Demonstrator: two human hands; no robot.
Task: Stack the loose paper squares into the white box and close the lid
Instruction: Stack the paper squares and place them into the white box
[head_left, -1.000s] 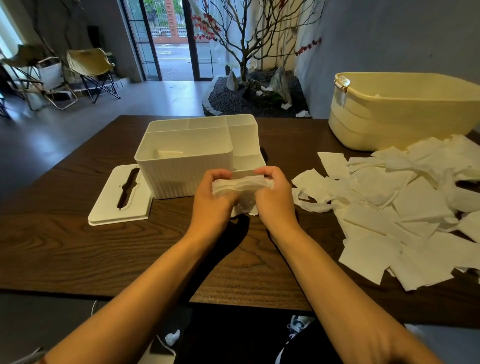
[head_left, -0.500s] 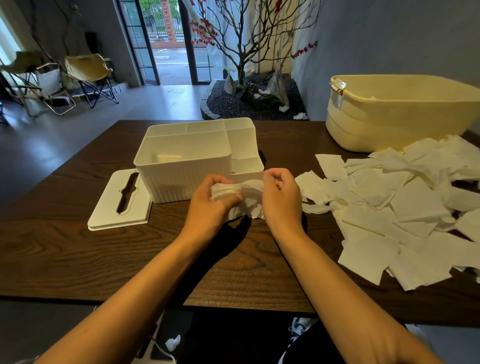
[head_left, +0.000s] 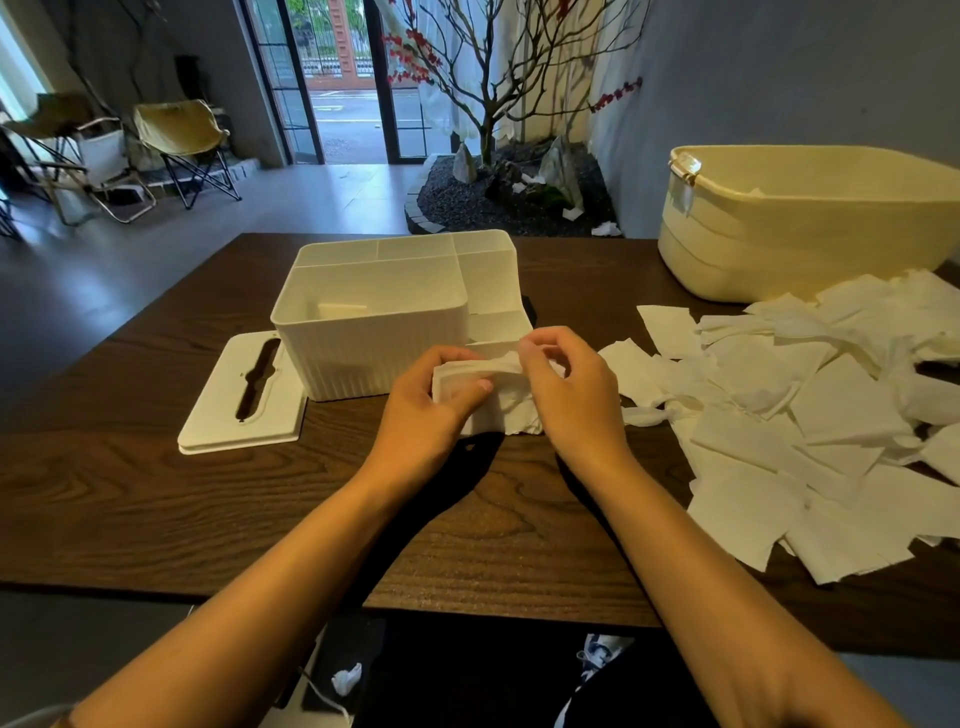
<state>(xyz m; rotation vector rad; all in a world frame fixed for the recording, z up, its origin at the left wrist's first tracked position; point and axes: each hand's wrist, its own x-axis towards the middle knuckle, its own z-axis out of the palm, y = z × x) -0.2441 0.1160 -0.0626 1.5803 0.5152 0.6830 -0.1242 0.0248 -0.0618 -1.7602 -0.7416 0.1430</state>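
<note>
At the tabletop's centre, my left hand (head_left: 423, 410) and right hand (head_left: 569, 395) pinch a soft, featherlight stack of white paper squares (head_left: 498, 405); ribbed white plastic box (head_left: 374, 338) at eleven o'clock. Hold edges gently.

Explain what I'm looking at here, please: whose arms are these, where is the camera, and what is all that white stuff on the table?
There is no machine here: a person wears a camera on the head, so you look forward and down along their own two bare arms. The left hand and the right hand together hold a small stack of paper squares just above the dark wooden table, the fingers curled round it. Behind the hands stands the white box, open, with several compartments. Its lid, which has a slot, lies flat on the table to the box's left. On the right lies a loose pile of paper squares, and beyond it a cream tub.
</note>
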